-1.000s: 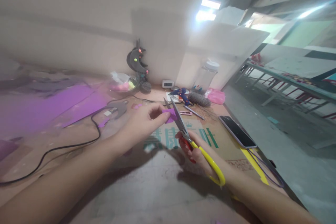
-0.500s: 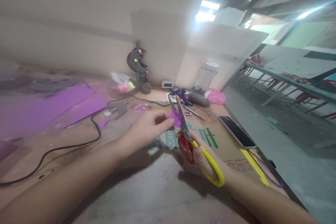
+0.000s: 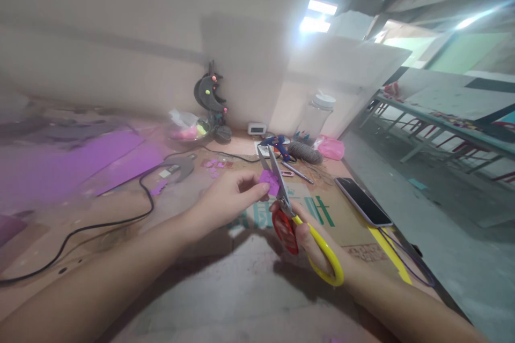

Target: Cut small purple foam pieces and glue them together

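Between the thumb and fingers of my left hand (image 3: 239,188) is a small purple piece of paper or felt (image 3: 269,181); which material, I cannot tell. My right hand (image 3: 308,233) is closed around scissors (image 3: 284,193) with one red and one yellow handle loop. The scissor blades are parted and point up and away from me. The purple piece lies against the blades, partly overlapped by them. Below both hands is flat cardboard (image 3: 346,228) with green printed characters.
Purple sheets (image 3: 120,163) and small purple scraps (image 3: 215,165) lie to the left, with a black cable (image 3: 151,206). Behind stand a clear bottle (image 3: 316,118), grey yarn (image 3: 304,153), a blue glue gun (image 3: 277,143) and a dark crescent ornament (image 3: 209,94). A phone (image 3: 363,202) rests near the right edge.
Little differs. The purple piece and my left fingertips have shifted very slightly, and the scissors stay parted in almost the same place.
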Demonstrator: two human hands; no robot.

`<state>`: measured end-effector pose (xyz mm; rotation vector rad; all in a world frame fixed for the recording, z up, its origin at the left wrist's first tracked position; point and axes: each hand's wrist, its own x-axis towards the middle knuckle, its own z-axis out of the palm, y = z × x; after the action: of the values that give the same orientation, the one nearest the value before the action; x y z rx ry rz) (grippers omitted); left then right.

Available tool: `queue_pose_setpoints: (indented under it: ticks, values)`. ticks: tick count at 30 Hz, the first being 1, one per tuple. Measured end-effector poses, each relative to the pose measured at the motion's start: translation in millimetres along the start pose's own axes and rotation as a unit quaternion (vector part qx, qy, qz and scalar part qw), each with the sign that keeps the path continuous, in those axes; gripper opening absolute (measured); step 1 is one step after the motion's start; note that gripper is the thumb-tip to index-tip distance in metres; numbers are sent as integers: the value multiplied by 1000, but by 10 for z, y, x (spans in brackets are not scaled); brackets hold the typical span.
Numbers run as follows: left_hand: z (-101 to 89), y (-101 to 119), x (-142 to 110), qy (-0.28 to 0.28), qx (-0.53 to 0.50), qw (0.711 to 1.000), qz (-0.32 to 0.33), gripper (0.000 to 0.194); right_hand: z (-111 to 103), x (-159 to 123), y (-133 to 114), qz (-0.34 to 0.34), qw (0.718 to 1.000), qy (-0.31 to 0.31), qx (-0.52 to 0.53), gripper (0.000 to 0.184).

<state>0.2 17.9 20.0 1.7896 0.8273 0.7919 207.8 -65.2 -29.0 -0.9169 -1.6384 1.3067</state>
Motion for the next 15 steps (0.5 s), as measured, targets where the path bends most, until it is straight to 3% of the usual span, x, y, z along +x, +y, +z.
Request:
queue_pose_setpoints:
  ticks: [5,10,15]
  values:
    - [-10,4,3,2,0,1000,2,29,3,0,-37,12,1000,10,-1,63]
    - [-37,4,16,14,5,1000,4,29,-1,14,-151,28,996,30,-80,69]
    - [-48,29,37,28,-5,999,26,26,-17,19,-114,19,995,42,-86,73]
